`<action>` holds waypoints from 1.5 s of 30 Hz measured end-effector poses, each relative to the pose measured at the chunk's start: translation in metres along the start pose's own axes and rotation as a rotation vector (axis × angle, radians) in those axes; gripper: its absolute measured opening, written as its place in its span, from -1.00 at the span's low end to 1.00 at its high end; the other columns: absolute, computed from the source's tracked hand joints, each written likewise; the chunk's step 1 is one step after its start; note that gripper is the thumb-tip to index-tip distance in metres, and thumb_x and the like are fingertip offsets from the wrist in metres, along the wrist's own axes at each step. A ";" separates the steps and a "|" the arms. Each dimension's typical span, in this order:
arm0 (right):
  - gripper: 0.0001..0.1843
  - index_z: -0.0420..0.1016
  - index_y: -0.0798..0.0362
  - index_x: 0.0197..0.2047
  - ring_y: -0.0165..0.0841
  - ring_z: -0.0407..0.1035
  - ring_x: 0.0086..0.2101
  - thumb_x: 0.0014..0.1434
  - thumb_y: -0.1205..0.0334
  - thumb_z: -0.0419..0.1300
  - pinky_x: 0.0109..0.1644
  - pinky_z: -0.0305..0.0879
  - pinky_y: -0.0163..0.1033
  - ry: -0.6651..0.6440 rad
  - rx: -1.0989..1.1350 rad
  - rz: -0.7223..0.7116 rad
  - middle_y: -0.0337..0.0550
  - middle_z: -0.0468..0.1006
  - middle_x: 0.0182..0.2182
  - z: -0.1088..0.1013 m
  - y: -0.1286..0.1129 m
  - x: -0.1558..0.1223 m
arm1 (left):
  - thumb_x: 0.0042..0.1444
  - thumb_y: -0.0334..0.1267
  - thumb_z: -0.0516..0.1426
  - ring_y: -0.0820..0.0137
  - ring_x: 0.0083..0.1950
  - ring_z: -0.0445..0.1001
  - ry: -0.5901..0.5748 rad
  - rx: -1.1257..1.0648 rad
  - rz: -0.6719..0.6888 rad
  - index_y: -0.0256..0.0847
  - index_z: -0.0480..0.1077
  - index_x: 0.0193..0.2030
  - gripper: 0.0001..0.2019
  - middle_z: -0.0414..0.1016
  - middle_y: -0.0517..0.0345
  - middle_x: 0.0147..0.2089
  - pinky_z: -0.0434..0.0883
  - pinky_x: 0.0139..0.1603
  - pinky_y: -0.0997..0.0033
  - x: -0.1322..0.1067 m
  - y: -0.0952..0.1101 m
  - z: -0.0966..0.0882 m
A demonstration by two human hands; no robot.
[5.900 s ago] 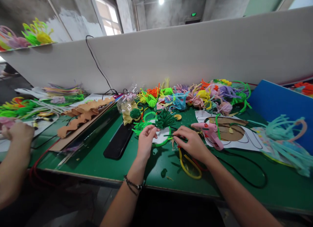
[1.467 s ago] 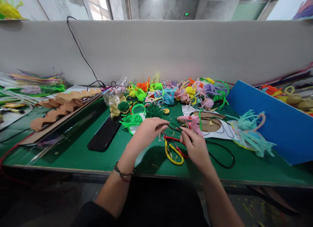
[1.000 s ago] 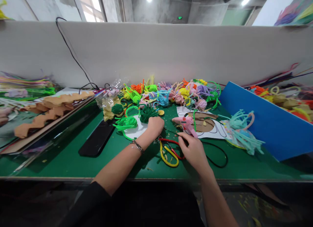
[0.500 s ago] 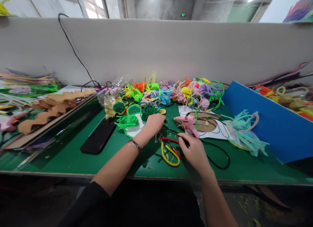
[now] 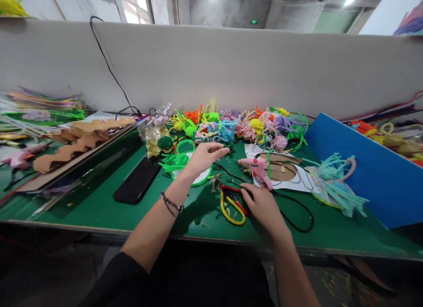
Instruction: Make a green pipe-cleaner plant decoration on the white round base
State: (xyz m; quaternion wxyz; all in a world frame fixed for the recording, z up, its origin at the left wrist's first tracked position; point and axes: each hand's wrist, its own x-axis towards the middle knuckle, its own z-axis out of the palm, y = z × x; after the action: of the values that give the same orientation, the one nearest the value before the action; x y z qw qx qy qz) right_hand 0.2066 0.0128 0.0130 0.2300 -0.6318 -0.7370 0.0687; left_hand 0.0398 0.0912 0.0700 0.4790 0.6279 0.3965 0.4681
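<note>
Left hand (image 5: 204,156) pinches dark pipe cleaner (image 5: 229,146); clear bag (image 5: 146,127) holds yellow pieces (image 5: 152,146)

No words or numbers can be read here. A small green glowing sign (image 5: 254,21) hangs far away, up near the grey ceiling, but it is too tiny to read. A white paper sheet with black curvy lines (image 5: 297,182) lies on the right part of the green table (image 5: 99,205). It shows only drawn shapes.
</note>
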 end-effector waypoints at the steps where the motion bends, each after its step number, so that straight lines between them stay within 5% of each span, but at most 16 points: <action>1: -0.74 0.46 0.06 -0.26 -0.27 0.40 -0.28 0.11 0.29 -0.05 -0.19 0.26 -0.20 -0.031 -0.008 -0.022 -0.10 0.54 -0.33 0.001 0.000 0.000 | -0.11 -0.28 0.13 0.65 -0.60 0.15 0.008 -0.019 0.004 -0.30 0.32 -0.61 -0.83 0.17 0.37 -0.67 0.16 -0.56 0.64 -0.002 0.003 0.000; 6: -0.80 0.42 0.08 -0.28 -0.30 0.35 -0.26 0.09 0.27 0.00 -0.16 0.23 -0.20 -0.056 0.037 -0.094 -0.11 0.48 -0.35 -0.002 0.001 0.000 | -0.10 -0.38 0.12 0.64 -0.61 0.22 0.021 -0.110 -0.003 -0.28 0.33 -0.46 -0.97 0.25 0.35 -0.65 0.20 -0.57 0.65 -0.007 0.010 0.000; 10: -0.80 0.41 0.07 -0.34 -0.34 0.36 -0.32 0.11 0.27 -0.03 -0.23 0.24 -0.26 0.027 0.157 -0.087 -0.14 0.49 -0.38 -0.010 -0.002 -0.001 | -0.11 -0.42 0.12 0.64 -0.61 0.27 0.003 -0.105 0.033 -0.25 0.32 -0.36 -0.88 0.27 0.36 -0.64 0.22 -0.58 0.67 -0.011 0.013 0.001; 15: -0.81 0.40 0.05 -0.41 -0.37 0.37 -0.41 0.09 0.24 -0.01 -0.31 0.25 -0.30 0.365 0.258 -0.072 -0.16 0.51 -0.44 -0.020 -0.002 -0.003 | -0.09 -0.37 0.12 0.62 -0.56 0.35 -0.023 -0.066 0.110 -0.26 0.30 -0.39 -0.92 0.35 0.31 -0.55 0.27 -0.53 0.65 -0.017 0.015 0.000; 19: -0.81 0.38 0.08 -0.35 -0.35 0.31 -0.48 0.06 0.22 -0.01 -0.32 0.25 -0.24 0.596 0.108 0.062 -0.12 0.46 -0.48 -0.019 0.011 -0.001 | -0.09 -0.35 0.12 0.61 -0.56 0.34 0.003 -0.036 0.137 -0.24 0.32 -0.45 -0.96 0.36 0.29 -0.56 0.27 -0.53 0.64 -0.024 0.021 -0.002; 23: -0.70 0.34 0.14 -0.21 -0.19 0.29 -0.32 0.00 0.16 0.03 -0.24 0.22 -0.11 0.427 -0.131 0.055 0.01 0.43 -0.38 -0.014 0.033 0.008 | -0.08 -0.35 0.12 0.62 -0.63 0.29 0.031 -0.054 0.124 -0.24 0.35 -0.49 -0.97 0.31 0.32 -0.67 0.23 -0.59 0.65 -0.029 0.027 -0.002; 28: -0.60 0.26 0.15 -0.07 -0.14 0.28 -0.17 0.01 0.17 0.02 -0.23 0.21 -0.13 0.233 -0.162 0.022 0.08 0.42 -0.21 -0.016 0.047 0.021 | -0.06 -0.36 0.11 0.62 -0.66 0.30 0.054 -0.043 0.089 -0.27 0.41 -0.44 -0.94 0.33 0.32 -0.69 0.21 -0.63 0.66 -0.029 0.023 -0.004; 34: -0.72 0.32 0.16 -0.19 -0.21 0.37 -0.37 0.03 0.20 0.03 -0.39 0.16 -0.26 -0.020 -0.221 0.084 0.06 0.49 -0.35 -0.014 0.050 0.036 | -0.05 -0.37 0.11 0.64 -0.68 0.28 0.084 -0.017 0.072 -0.28 0.44 -0.45 -0.92 0.33 0.32 -0.72 0.19 -0.65 0.67 -0.031 0.020 -0.011; 39: -0.71 0.30 0.16 -0.17 -0.24 0.37 -0.40 0.05 0.29 -0.08 -0.43 0.14 -0.28 0.033 -0.204 0.065 0.04 0.48 -0.37 -0.022 0.048 0.049 | -0.05 -0.37 0.12 0.65 -0.67 0.29 0.130 -0.008 0.073 -0.28 0.42 -0.49 -0.92 0.33 0.32 -0.70 0.21 -0.63 0.67 -0.030 0.020 -0.017; 45: -0.76 0.29 0.08 -0.36 -0.33 0.28 -0.61 -0.07 0.10 0.04 -0.53 0.18 -0.26 0.347 0.178 0.170 -0.17 0.40 -0.62 -0.044 0.027 0.042 | 0.00 -0.41 0.11 0.72 -0.68 0.26 0.116 -0.536 -0.198 -0.29 0.37 -0.48 -0.92 0.32 0.34 -0.64 0.25 -0.62 0.72 -0.017 0.009 -0.011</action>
State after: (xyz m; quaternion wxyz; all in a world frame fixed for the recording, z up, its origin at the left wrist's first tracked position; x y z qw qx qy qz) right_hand 0.2462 0.0497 0.0518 0.4019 -0.6712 -0.6214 0.0430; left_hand 0.0254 0.0756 0.0766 0.6477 0.4097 0.3447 0.5421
